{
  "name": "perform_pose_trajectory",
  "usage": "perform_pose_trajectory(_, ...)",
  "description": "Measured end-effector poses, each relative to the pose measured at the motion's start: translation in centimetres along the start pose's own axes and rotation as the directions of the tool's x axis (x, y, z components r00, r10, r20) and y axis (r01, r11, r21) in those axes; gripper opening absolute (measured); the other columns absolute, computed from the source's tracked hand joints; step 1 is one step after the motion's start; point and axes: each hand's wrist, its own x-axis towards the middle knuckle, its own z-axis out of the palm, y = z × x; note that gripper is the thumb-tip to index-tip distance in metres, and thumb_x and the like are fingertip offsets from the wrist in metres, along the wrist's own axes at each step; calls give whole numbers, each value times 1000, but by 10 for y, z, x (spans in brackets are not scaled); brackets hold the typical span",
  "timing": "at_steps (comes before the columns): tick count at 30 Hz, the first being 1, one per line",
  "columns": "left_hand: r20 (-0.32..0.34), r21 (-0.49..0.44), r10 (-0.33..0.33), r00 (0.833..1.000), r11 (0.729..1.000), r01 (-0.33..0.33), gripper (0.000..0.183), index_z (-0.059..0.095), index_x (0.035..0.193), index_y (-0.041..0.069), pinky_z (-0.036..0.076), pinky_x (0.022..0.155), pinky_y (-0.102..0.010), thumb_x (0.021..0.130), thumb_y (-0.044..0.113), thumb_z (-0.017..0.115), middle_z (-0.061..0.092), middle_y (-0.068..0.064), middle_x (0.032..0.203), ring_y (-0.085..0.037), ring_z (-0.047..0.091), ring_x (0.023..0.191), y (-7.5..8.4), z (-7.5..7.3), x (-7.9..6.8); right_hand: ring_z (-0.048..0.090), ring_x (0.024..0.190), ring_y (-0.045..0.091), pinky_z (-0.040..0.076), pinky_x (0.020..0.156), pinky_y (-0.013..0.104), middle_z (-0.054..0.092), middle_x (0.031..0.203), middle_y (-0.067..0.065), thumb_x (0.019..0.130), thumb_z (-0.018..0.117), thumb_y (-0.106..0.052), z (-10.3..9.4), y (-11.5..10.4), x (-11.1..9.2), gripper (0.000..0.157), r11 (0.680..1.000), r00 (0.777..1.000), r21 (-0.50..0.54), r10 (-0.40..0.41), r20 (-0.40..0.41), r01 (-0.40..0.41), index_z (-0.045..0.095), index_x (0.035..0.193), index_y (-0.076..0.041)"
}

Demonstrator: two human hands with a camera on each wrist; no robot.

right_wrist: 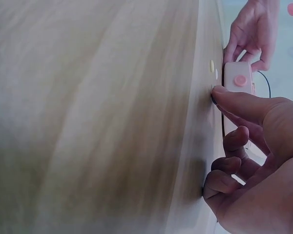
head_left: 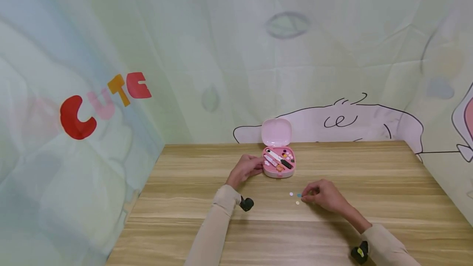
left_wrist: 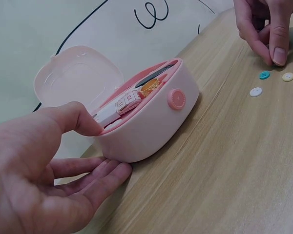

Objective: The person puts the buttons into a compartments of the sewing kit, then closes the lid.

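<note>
A small pink sewing kit box [head_left: 279, 173] stands with its lid [head_left: 276, 132] raised at the back of the table. My left hand [left_wrist: 53, 161] holds its left side, thumb at the rim and the other fingers low against the wall. Beside a teal button [left_wrist: 264, 75], my right hand [head_left: 325, 195] has thumb and forefinger brought together at the tabletop. A dark spot shows under the thumb tip in the right wrist view; I cannot tell whether a button is pinched there. Close by lie a white button [left_wrist: 255, 91] and a yellow button [left_wrist: 287, 76].
Inside the box are a tape measure strip [left_wrist: 127, 101], an orange round item [left_wrist: 150, 87], a black-handled tool [head_left: 286, 163] and several small buttons [head_left: 289, 156]. The wooden table [head_left: 177, 212] meets a printed cloth backdrop [head_left: 221, 73] behind the box.
</note>
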Motion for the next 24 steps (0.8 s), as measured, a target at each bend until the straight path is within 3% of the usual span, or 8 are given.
perform_pose_trajectory(13, -2, -2, 5, 1000, 1000, -5, 20, 71, 108, -7, 62, 87, -31, 98, 10, 68, 70, -10, 94, -16, 67, 83, -1, 0, 0, 49, 72, 16, 39, 58, 22, 63, 77, -4, 92, 80, -17, -8, 2, 8, 4, 999, 1000, 26, 26, 13, -27, 79, 89, -14)
perform_pose_trajectory(24, 16, 5, 17, 1000, 1000, -17, 26, 69, 115, -10, 60, 92, -35, 101, 12, 67, 70, -10, 95, -15, 67, 84, 0, -1, 0, 53, 73, 21, 43, 58, 26, 63, 77, 5, 94, 77, -18, -23, 5, 27, 9, 984, 993, 142, 111, -30, -106, 80, 96, -10)
